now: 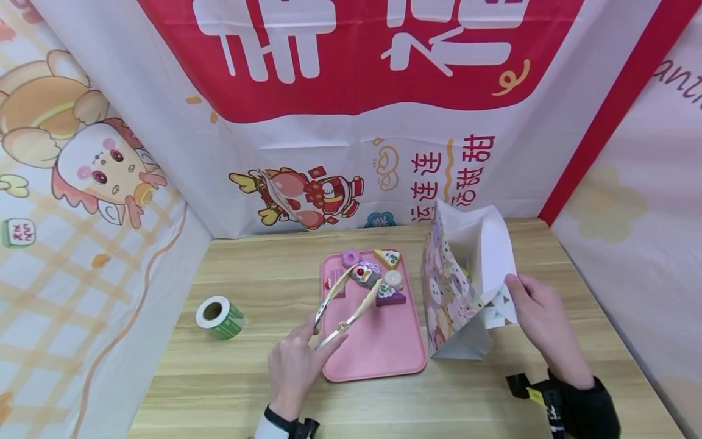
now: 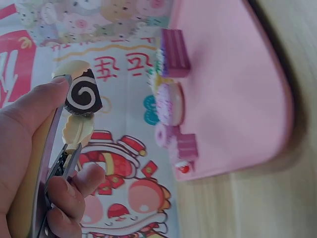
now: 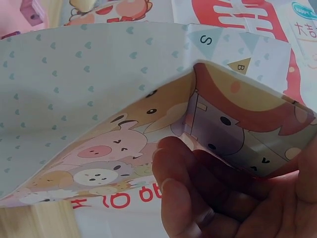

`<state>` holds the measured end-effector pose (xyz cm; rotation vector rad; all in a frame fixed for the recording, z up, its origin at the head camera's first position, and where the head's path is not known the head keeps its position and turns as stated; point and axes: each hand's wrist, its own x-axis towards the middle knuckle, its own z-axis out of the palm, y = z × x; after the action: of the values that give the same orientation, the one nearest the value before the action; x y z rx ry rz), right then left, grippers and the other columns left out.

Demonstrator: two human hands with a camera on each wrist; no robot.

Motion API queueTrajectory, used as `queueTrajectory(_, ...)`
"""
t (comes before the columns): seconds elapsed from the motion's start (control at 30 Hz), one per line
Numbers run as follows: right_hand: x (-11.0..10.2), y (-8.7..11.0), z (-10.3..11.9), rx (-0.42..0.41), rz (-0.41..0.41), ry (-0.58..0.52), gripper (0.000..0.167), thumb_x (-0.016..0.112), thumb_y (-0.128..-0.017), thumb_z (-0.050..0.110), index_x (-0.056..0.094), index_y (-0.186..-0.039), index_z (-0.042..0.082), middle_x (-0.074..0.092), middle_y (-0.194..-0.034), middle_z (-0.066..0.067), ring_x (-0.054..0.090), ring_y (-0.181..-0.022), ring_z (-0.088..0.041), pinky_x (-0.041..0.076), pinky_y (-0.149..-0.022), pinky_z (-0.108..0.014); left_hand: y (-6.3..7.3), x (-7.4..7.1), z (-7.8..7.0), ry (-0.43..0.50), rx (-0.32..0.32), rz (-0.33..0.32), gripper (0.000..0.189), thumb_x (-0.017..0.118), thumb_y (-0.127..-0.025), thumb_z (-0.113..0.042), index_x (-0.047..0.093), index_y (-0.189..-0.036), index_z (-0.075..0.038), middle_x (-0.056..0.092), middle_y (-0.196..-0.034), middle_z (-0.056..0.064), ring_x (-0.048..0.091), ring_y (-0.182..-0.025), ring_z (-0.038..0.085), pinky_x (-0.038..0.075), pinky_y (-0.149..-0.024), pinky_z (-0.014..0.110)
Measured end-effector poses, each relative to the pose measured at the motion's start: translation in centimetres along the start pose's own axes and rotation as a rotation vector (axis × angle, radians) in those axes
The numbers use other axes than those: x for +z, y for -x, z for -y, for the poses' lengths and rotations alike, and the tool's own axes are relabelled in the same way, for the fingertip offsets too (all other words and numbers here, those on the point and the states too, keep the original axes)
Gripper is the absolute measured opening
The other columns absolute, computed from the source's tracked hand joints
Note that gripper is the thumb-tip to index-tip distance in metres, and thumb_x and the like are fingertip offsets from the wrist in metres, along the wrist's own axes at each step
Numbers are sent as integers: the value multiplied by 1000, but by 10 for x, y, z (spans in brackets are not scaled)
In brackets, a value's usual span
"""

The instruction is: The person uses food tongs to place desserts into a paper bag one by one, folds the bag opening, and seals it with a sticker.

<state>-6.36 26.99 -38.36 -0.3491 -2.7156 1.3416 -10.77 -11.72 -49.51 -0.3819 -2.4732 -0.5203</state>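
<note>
My left hand point(image 1: 296, 366) grips metal tongs point(image 1: 345, 323) with cream-coloured tips. Between those tips in the left wrist view is a toy Swiss roll slice point(image 2: 83, 95), black with a white swirl. In the head view it appears over the pink tray point(image 1: 373, 353). Several toy cakes lie toward the tray's far end, among them a purple slice point(image 1: 390, 295), a triangular slice point(image 1: 388, 258) and a small purple ring point(image 1: 351, 257). My right hand point(image 1: 548, 323) holds the rim of an upright paper bag point(image 1: 446, 299) printed with cartoon animals. The bag's top stands open, and its bottom inside is hidden.
Left of the tray on the wooden table point(image 1: 247, 378) stands a roll of green labels point(image 1: 220, 317). A printed cloth point(image 1: 307, 140) hangs behind the table, with more cloth along both sides. The bag stands close beside the tray's right edge.
</note>
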Motion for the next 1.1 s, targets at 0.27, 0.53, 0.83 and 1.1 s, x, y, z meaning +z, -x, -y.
queueTrajectory(0.27,0,1,3,-1,13,-22,64,28,-107,42,47,-138,-11,57,-123,-29,55,-96,-33,47,-70,-33,-9,-16,-19,58,-11,-11,57,75,-71,-69,71,-98,-19,51,-58,-12,29,-42,-1,22,-36,18)
queueTrajectory(0.53,0,1,3,-9,8,-43,62,29,-108,41,48,-137,-10,60,-119,-28,58,-95,-31,49,-67,-33,-15,-26,-33,102,-31,5,68,76,-70,-68,75,-111,-13,62,-68,-11,28,-43,-4,23,-37,18)
queueTrajectory(0.83,-1,3,6,-12,24,-51,61,29,-108,41,48,-137,-9,61,-115,-26,59,-88,-29,50,-65,-32,-24,-33,-43,162,-8,-20,70,81,-70,-61,73,-117,-10,65,-71,-9,28,-42,-4,23,-37,17)
queueTrajectory(1.1,-2,3,5,-14,24,-54,62,29,-108,42,48,-138,-8,62,-115,-25,59,-89,-28,50,-65,-32,-35,-39,-55,220,6,-26,70,78,-71,-64,74,-114,-10,67,-76,-9,32,-42,-3,24,-38,17)
